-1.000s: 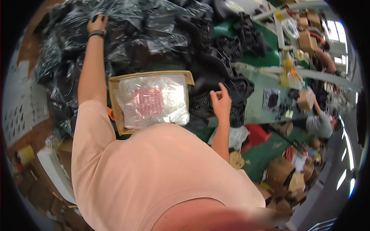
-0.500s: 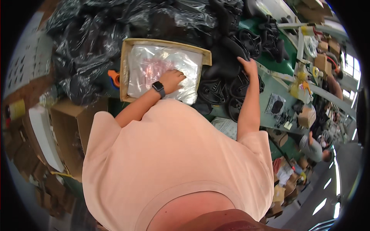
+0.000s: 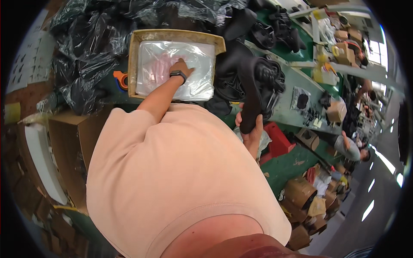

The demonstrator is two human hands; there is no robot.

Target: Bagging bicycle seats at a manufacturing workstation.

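Right hand [image 3: 252, 129], 3 o'clock: grips black curved part [image 3: 248, 92]. Left hand [image 3: 182, 69], 11 o'clock: touches clear bags [image 3: 200, 79]; grip not discernible.

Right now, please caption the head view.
Left hand on clear plastic film in a brown cardboard box, right hand holding a curved black part.

The wearer's two hands [image 3: 181, 69], one watch [image 3: 178, 76], one held black part [image 3: 248, 86] and one plastic-filled box [image 3: 133, 64] show.

Close downward fisheye view from head height
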